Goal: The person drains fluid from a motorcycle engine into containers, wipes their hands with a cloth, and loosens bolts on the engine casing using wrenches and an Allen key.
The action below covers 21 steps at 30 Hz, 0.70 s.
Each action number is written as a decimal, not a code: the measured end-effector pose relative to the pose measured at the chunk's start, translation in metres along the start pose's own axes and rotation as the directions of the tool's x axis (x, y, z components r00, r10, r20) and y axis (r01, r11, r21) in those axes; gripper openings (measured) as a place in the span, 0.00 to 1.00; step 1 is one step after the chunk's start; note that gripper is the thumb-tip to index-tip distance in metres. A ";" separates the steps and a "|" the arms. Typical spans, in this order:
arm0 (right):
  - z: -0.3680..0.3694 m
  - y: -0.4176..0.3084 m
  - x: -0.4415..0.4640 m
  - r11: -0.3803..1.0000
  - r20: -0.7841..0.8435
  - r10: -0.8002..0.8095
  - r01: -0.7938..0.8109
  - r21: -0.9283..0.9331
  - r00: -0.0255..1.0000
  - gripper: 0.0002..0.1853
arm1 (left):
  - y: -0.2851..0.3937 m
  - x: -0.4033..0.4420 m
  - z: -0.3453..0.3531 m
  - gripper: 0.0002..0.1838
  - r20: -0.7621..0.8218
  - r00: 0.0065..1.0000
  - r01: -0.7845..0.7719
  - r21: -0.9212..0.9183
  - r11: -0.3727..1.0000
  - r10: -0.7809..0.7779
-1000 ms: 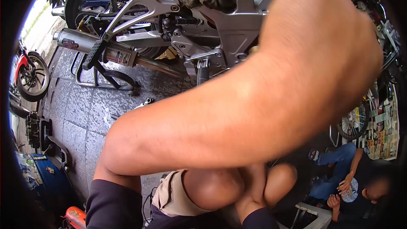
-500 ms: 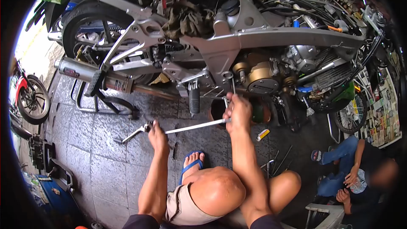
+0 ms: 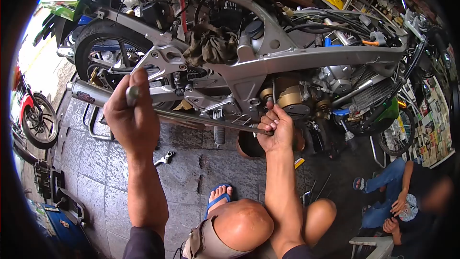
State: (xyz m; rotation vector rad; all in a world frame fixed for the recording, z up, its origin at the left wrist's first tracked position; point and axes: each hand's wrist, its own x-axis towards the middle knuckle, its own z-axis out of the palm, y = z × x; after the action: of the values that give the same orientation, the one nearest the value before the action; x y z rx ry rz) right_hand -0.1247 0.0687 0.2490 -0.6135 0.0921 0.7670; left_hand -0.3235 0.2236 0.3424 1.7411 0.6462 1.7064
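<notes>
My left hand (image 3: 132,120) is raised at the left, fingers closed around the end of a long metal bar; its rounded tip pokes out between the fingers. The long-handled wrench (image 3: 211,121) runs from there to my right hand (image 3: 278,127), which is closed around its other end. A thin shaft (image 3: 273,88) rises from my right hand to the gold engine cover (image 3: 294,98) of a stripped motorcycle (image 3: 326,57). My fingers hide where bar and shaft meet. The shaft's far end cannot be made out clearly.
A silver lever (image 3: 165,158) lies on the tiled floor (image 3: 115,187). A brown tub (image 3: 250,145) stands under the engine. A dark rag (image 3: 211,45) is stuffed in the frame. Thin tools (image 3: 316,189) lie near my knee. Another person (image 3: 397,196) sits at the right.
My left hand has come up and left, now gripping the bar's end. The bar has swung from sloping down leftward to sloping up. My right hand has shifted slightly right. The view has shifted slightly.
</notes>
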 end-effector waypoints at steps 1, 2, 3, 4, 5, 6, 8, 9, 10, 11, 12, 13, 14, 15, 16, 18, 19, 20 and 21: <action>0.001 -0.001 0.000 1.000 0.004 -0.004 0.004 0.000 1.000 0.09 | 0.005 0.002 0.003 0.23 0.026 1.000 0.002 -0.017 1.000 -0.002; 0.001 -0.001 0.000 1.000 0.007 0.011 -0.011 0.018 1.000 0.09 | 0.010 0.005 0.004 0.23 0.022 1.000 0.000 -0.021 1.000 0.001; 0.001 -0.001 0.000 0.999 0.008 0.028 -0.028 0.037 1.000 0.09 | 0.014 0.006 0.005 0.22 0.038 0.998 -0.053 0.004 0.999 0.053; 0.001 -0.001 0.001 0.999 0.010 0.025 -0.025 0.038 1.000 0.09 | 0.019 0.009 0.005 0.21 0.058 0.993 -0.107 0.027 0.994 0.106; 0.002 -0.001 0.002 0.994 0.005 0.048 -0.048 0.097 0.999 0.09 | 0.028 0.014 0.006 0.20 0.080 0.987 -0.145 0.085 0.986 0.138; 0.004 -0.002 0.003 0.986 0.002 0.070 -0.069 0.155 0.998 0.09 | 0.040 0.021 0.012 0.21 0.098 0.967 -0.244 0.090 0.965 0.236; 0.006 -0.005 0.004 0.972 0.005 0.091 -0.090 0.219 0.996 0.09 | 0.066 0.036 0.019 0.18 0.221 0.896 -0.424 0.162 0.891 0.386; 0.007 -0.006 0.004 0.952 0.006 0.118 -0.115 0.283 0.993 0.09 | 0.076 0.042 0.025 0.15 0.262 0.862 -0.487 0.195 0.851 0.434; 0.006 -0.010 0.006 0.955 0.006 0.118 -0.115 0.274 0.993 0.09 | 0.086 0.047 0.031 0.13 0.302 0.824 -0.550 0.222 0.805 0.479; 0.004 -0.016 0.009 0.951 0.021 0.154 -0.154 0.267 0.988 0.08 | 0.096 0.053 0.037 0.11 0.340 0.782 -0.610 0.243 0.754 0.523; 0.003 -0.021 0.010 0.946 0.034 0.188 -0.190 0.264 0.982 0.08 | 0.089 0.053 0.036 0.08 0.304 0.816 -0.563 0.230 0.794 0.491; 0.011 -0.022 0.007 0.967 -0.018 0.160 -0.153 0.202 0.987 0.07 | 0.082 0.053 0.034 0.05 0.267 0.848 -0.514 0.212 0.831 0.457; 0.012 -0.021 0.005 0.968 -0.019 0.150 -0.143 0.206 0.988 0.07 | 0.075 0.054 0.033 0.05 0.228 0.877 -0.465 0.191 0.864 0.422; 0.015 -0.023 0.006 0.985 -0.059 0.128 -0.120 0.123 0.990 0.06 | 0.055 0.047 0.023 0.06 0.166 0.958 -0.262 0.178 0.949 0.233; 0.017 -0.023 0.007 0.994 -0.099 0.101 -0.098 0.039 0.990 0.06 | 0.006 0.034 0.016 0.19 0.026 0.983 -0.181 0.175 0.968 0.179; 0.012 -0.011 0.009 0.991 -0.087 -0.018 0.007 -0.131 0.996 0.07 | -0.081 -0.012 -0.002 0.28 -0.012 0.985 0.171 0.149 0.974 -0.171; 0.016 -0.007 0.004 0.981 -0.090 -0.069 0.052 -0.185 0.994 0.07 | -0.121 -0.051 -0.001 0.29 -0.064 0.892 0.451 0.042 0.891 -0.448; 0.023 -0.004 -0.001 0.965 -0.089 -0.117 0.092 -0.247 0.989 0.08 | -0.140 -0.088 -0.003 0.28 -0.021 0.778 0.629 0.026 0.777 -0.628; 0.028 0.001 -0.003 0.938 -0.112 -0.172 0.128 -0.323 0.979 0.08 | -0.173 -0.134 -0.001 0.27 -0.018 0.723 0.690 0.019 0.723 -0.690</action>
State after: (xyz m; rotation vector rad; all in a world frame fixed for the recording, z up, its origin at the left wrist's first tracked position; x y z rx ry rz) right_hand -0.1316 0.0823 0.2722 -0.9671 0.0498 0.5927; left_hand -0.3193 0.2484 0.1256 1.2503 1.1548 1.1664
